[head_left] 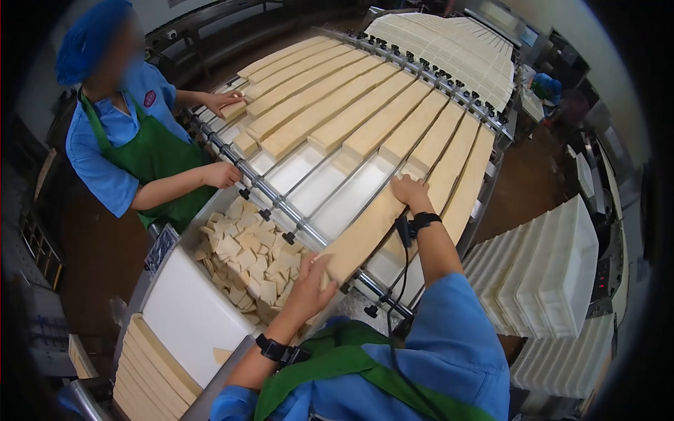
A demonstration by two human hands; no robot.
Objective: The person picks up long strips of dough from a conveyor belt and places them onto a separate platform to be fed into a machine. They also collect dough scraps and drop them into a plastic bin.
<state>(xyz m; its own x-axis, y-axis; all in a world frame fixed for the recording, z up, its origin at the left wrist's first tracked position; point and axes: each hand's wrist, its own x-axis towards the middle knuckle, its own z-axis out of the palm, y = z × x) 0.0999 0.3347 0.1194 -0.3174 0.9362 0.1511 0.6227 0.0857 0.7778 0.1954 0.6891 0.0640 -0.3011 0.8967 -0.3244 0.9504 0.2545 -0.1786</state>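
Pale beige slab (365, 231), long, flat and smooth with square-cut edges, lying in one lane of a white channelled conveyor (330, 203) that is crossed by a metal rail with black knobs. The right hand (411, 193) rests flat on the slab's upper face, fingers extended and slightly spread, holding nothing. The left hand (309, 284) meets the slab's near end, fingers close together against it; whether they grip beneath cannot be told. Beyond the right fingertips, parallel slabs of the same matte material fill the neighbouring lanes. Just left of the left fingers, a white rectangular bin (186, 316) contains a loose heap of small cut squares (246, 259), irregularly tilted. Below that wrist, further slabs stand stacked on edge (151, 365). Well right of the right hand are stacked white trays (562, 266). Across the conveyor, a co-worker's hand (223, 174) rests at the rail.
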